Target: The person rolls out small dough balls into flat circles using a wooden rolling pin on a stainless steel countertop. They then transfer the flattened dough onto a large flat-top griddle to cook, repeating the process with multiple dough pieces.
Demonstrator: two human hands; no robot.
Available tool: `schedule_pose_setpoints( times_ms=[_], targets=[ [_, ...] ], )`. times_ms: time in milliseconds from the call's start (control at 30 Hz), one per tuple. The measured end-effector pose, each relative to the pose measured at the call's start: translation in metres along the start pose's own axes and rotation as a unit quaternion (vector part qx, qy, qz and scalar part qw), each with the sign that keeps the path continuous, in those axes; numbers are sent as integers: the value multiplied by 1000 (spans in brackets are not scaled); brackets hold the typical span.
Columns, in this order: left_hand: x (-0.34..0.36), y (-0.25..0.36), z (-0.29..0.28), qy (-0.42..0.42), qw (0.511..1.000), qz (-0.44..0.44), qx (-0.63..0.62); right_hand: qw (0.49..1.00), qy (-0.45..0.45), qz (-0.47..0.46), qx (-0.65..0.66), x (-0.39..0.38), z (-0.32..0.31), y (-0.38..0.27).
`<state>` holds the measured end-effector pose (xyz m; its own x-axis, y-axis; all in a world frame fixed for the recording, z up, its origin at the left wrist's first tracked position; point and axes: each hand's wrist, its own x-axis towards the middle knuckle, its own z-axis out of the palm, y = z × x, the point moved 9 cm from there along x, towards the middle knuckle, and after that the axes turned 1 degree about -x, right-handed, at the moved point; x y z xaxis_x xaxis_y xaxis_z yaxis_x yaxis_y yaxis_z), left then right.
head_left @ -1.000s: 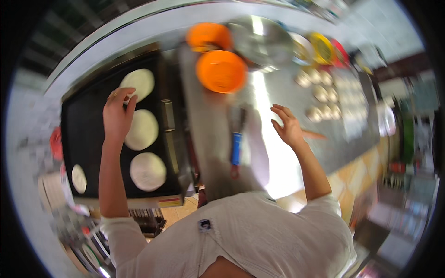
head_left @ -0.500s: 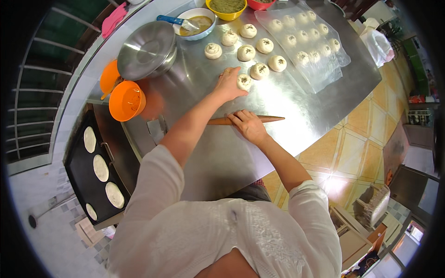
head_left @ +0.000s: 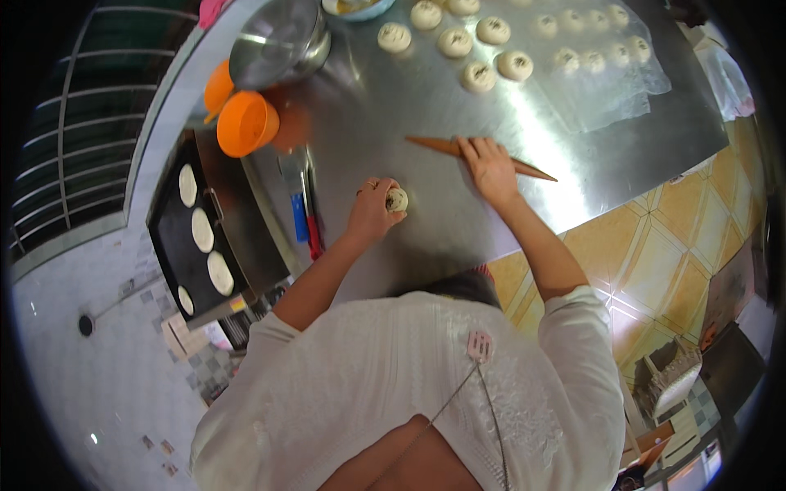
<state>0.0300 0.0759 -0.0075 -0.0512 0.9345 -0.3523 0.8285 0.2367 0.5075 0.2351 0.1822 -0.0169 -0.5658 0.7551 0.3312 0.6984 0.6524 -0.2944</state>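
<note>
Close to the table's near side, my left hand (head_left: pixel 372 213) grips a round dough ball (head_left: pixel 397 200) with dark specks on top, fingers and thumb curved around its sides. To the right, my right hand (head_left: pixel 493 170) is closed over the middle of a brown tapered rolling pin (head_left: pixel 432 145), which lies slantwise on the steel table (head_left: pixel 360 114). Farther off, several similar speckled dough balls (head_left: pixel 454 42) stand in loose rows. More balls lie under a clear plastic sheet (head_left: pixel 610 98) at the far right.
A black pan (head_left: pixel 168 233) with several flat dough rounds (head_left: pixel 202 229) is at the left. Orange cups (head_left: pixel 248 123), a large steel bowl (head_left: pixel 278 49) and a partly cut-off bowl (head_left: pixel 360 8) stand far left. Tools with blue (head_left: pixel 300 217) and red handles (head_left: pixel 314 237) lie near the left edge.
My left hand has taken the dough ball from the near end of the group and brought it toward me and leftward. My right hand and the rolling pin have shifted right, the pin now more slanted.
</note>
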Motion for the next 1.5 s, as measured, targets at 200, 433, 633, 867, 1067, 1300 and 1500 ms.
schedule_pose_setpoints(
  times_ms=[200,433,633,867,1067,1300,1500],
  targets=[
    [14,-9,23,78,992,35,90,1000,6,16,2,4,1,-7],
    [27,6,46,63,984,52,160,998,-49,31,8,3,6,-6],
    [37,-47,32,146,979,0,-145,996,-70,45,27,-7,-8,7],
    [-45,-41,-9,174,981,20,84,982,-157,-69,77,-30,1,-142],
    [32,-61,-23,222,971,-32,78,997,-44,59,-8,52,29,-111],
    [-41,-63,19,149,986,3,72,984,-168,54,0,-47,37,-144],
    [73,-70,-56,279,958,-15,69,994,1,111,-1,96,49,-83]
  ],
)
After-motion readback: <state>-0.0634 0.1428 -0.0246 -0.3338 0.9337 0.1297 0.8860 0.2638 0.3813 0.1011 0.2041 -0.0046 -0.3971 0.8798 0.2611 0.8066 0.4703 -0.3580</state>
